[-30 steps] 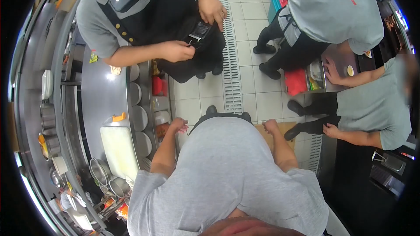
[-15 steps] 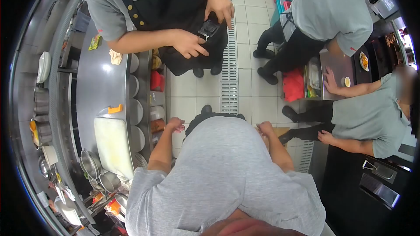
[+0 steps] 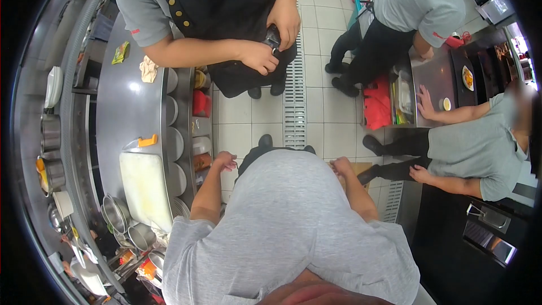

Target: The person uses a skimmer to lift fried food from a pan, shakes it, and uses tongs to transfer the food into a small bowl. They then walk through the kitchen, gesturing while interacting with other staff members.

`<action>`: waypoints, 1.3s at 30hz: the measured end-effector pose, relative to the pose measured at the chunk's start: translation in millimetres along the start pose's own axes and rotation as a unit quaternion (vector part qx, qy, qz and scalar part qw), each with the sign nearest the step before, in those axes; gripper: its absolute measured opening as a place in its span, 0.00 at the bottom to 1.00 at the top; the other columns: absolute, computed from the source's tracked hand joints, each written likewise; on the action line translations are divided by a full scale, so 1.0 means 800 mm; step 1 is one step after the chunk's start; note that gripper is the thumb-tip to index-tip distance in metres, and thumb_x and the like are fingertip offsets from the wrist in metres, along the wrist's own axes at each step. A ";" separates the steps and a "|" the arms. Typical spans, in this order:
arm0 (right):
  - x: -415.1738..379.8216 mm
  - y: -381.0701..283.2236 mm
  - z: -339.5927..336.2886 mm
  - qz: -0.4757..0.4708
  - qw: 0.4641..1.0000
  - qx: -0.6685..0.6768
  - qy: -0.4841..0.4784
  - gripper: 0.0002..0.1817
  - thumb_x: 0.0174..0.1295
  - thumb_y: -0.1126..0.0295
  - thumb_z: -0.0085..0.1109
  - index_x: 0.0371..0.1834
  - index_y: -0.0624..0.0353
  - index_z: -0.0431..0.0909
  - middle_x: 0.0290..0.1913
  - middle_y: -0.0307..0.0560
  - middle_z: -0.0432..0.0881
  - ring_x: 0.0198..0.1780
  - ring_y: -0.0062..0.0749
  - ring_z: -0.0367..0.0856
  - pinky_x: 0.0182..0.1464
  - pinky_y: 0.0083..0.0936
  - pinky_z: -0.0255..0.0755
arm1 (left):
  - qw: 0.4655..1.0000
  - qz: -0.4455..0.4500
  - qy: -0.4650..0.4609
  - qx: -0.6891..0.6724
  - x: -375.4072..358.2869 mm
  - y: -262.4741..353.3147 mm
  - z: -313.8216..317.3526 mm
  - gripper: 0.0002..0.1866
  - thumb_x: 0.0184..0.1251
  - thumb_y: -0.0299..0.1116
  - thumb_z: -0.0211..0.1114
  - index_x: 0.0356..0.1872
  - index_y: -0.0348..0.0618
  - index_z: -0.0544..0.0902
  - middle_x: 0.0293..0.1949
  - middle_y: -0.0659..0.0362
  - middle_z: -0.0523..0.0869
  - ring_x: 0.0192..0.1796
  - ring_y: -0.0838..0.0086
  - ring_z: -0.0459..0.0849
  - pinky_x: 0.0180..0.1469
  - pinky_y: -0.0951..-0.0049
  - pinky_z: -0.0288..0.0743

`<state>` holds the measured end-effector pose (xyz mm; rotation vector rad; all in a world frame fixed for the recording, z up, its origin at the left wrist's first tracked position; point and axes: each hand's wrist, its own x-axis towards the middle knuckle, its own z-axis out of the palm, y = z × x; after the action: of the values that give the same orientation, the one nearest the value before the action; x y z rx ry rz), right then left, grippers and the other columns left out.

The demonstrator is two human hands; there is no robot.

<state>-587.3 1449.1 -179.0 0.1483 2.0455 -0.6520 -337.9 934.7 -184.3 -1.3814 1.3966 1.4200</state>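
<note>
My left hand (image 3: 227,161) hangs beside my body, next to the lower shelves of the steel counter. Its fingers are loosely bent and apart, and nothing shows in them. On the other side, my right hand (image 3: 340,166) hangs over the tiled floor with fingers slightly curled and no object visible in it. Facing me, a person in a black apron holds a small black device (image 3: 272,37) in both hands. A white cutting board (image 3: 145,189) and an orange-handled tool (image 3: 148,141) lie on the steel counter (image 3: 121,113) to my left.
Metal pots (image 3: 117,213) stand near the cutting board. A floor drain grate (image 3: 294,101) runs ahead of me. Two more people stand at a counter (image 3: 437,82) on the right, with a plate of food (image 3: 467,78) and a red bag (image 3: 376,104) nearby.
The person in the apron has brought both hands closer together around the black device. The person at the upper right has shifted, and a red object shows on that counter. My hands stay nearly still.
</note>
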 end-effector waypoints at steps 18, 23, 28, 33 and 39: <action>-0.007 -0.025 0.005 0.026 0.999 -0.031 0.010 0.20 0.64 0.57 0.68 0.30 0.68 0.86 0.28 0.51 0.88 0.26 0.38 0.87 0.29 0.37 0.83 | 1.000 0.001 -0.017 0.004 0.004 0.003 -0.007 0.17 0.72 0.46 0.67 0.48 0.42 0.82 0.38 0.54 0.89 0.30 0.67 0.89 0.32 0.57 0.85; -0.006 -0.033 0.003 0.018 0.999 -0.043 0.016 0.21 0.64 0.56 0.68 0.29 0.68 0.87 0.26 0.53 0.87 0.26 0.40 0.87 0.29 0.37 0.82 | 1.000 -0.013 -0.024 0.010 0.018 -0.003 -0.015 0.16 0.74 0.46 0.65 0.48 0.43 0.82 0.40 0.55 0.90 0.31 0.68 0.89 0.33 0.59 0.84; -0.015 -0.044 0.002 0.004 0.997 -0.081 0.013 0.23 0.62 0.54 0.69 0.27 0.69 0.87 0.27 0.59 0.87 0.28 0.45 0.89 0.36 0.39 0.84 | 1.000 -0.012 -0.021 0.002 0.014 -0.006 -0.017 0.17 0.75 0.46 0.64 0.48 0.43 0.83 0.43 0.55 0.90 0.34 0.67 0.89 0.34 0.58 0.84; -0.019 -0.039 0.005 -0.048 0.992 -0.116 0.026 0.23 0.65 0.54 0.68 0.26 0.67 0.86 0.24 0.53 0.86 0.22 0.40 0.85 0.27 0.37 0.82 | 0.999 -0.013 -0.030 0.012 0.011 -0.010 -0.012 0.18 0.75 0.47 0.65 0.51 0.43 0.82 0.45 0.54 0.90 0.37 0.66 0.89 0.38 0.55 0.85; 0.022 0.012 0.021 -0.094 0.986 -0.138 0.030 0.23 0.64 0.55 0.68 0.25 0.68 0.85 0.23 0.53 0.85 0.22 0.40 0.84 0.26 0.37 0.81 | 0.999 -0.020 -0.029 0.015 0.009 -0.015 -0.009 0.19 0.75 0.47 0.65 0.53 0.43 0.82 0.46 0.54 0.90 0.37 0.66 0.88 0.40 0.55 0.85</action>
<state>-580.6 1446.1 -204.4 -0.1899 2.2027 -0.4752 -326.5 928.1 -192.6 -1.3307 1.3403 1.3967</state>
